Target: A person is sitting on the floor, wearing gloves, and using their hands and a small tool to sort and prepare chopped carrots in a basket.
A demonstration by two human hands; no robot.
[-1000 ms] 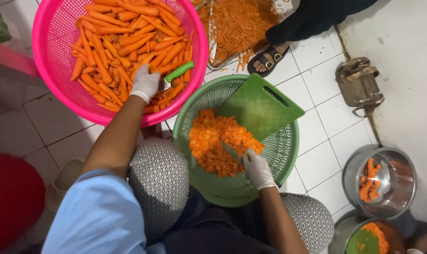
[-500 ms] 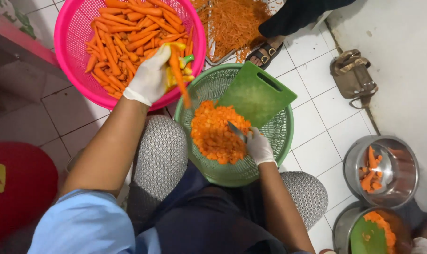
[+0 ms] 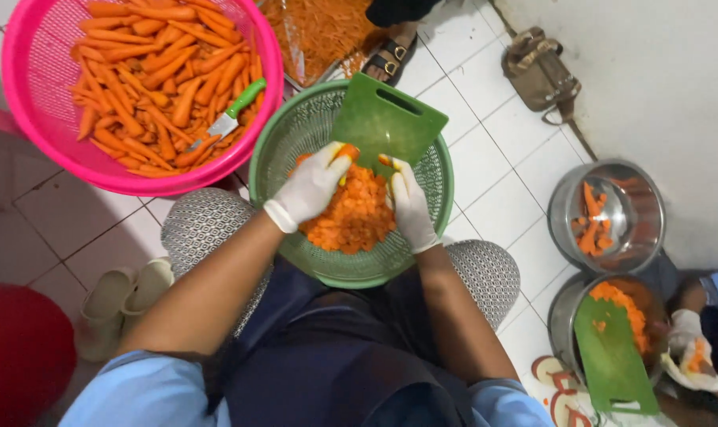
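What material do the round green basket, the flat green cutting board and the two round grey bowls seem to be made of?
Round green basket: likely plastic, a moulded mesh wall with a matte look.
Flat green cutting board: apparently plastic, smooth, with a cut-out handle slot.
Two round grey bowls: probably steel, shiny with reflections.

White tiled floor [image 3: 493, 166] under pink basket [image 3: 26, 119], steel bowls [image 3: 564, 209], brown bag [image 3: 537, 67], pale slippers [image 3: 125, 296].

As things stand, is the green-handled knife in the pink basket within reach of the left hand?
Probably yes: the knife lies uncovered on top of the carrots, near the left hand, nothing between them.
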